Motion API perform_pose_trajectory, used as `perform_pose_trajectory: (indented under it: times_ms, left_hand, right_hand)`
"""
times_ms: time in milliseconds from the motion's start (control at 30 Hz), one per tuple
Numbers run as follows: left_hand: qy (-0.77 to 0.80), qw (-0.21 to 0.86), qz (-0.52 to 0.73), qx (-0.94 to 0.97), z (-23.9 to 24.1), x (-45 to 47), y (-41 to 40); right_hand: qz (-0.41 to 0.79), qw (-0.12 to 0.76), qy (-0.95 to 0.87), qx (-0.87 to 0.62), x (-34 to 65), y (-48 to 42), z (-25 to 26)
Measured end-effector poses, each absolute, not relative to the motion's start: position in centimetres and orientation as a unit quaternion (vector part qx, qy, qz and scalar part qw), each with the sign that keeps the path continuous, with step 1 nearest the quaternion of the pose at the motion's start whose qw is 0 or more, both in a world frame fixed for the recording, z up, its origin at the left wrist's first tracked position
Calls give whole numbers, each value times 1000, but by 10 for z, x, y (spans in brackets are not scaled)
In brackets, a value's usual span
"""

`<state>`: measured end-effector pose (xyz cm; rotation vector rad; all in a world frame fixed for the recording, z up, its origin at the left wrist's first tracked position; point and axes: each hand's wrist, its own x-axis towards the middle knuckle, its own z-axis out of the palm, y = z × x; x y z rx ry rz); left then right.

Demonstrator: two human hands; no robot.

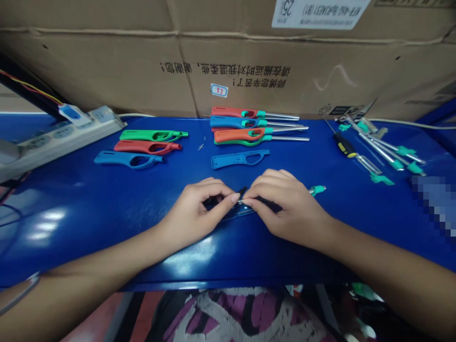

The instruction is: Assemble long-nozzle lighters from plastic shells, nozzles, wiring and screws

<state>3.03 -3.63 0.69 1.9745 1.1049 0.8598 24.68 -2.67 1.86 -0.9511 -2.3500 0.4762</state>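
Observation:
My left hand [199, 206] and my right hand [285, 202] meet at the middle of the blue table [107, 223], fingers pinched together over a blue lighter shell [237, 213] lying flat under them. A small dark part [242, 192] sits between the fingertips. A teal nozzle tip [317, 190] sticks out past the right hand. Just behind the hands lies an empty blue shell half [239, 158].
Three shell halves, green [153, 136], red [147, 147] and blue [127, 159], lie at the left. Several assembled lighters [256, 127] lie behind. A screwdriver [345, 146] and metal tubes with teal tips [388, 154] sit at the right. A power strip [60, 137] is far left, cardboard boxes [249, 61] behind.

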Motion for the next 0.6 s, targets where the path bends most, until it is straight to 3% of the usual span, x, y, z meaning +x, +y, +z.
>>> perform_pose_trajectory:
  times_ms: [233, 600]
  left_hand:
    - [410, 339, 343, 774, 7, 30, -37]
    - [409, 350, 344, 769, 10, 30, -36]
  right_hand:
    - [341, 346, -798, -357, 243, -24, 20]
    - [354, 344, -788, -368, 246, -22, 25]
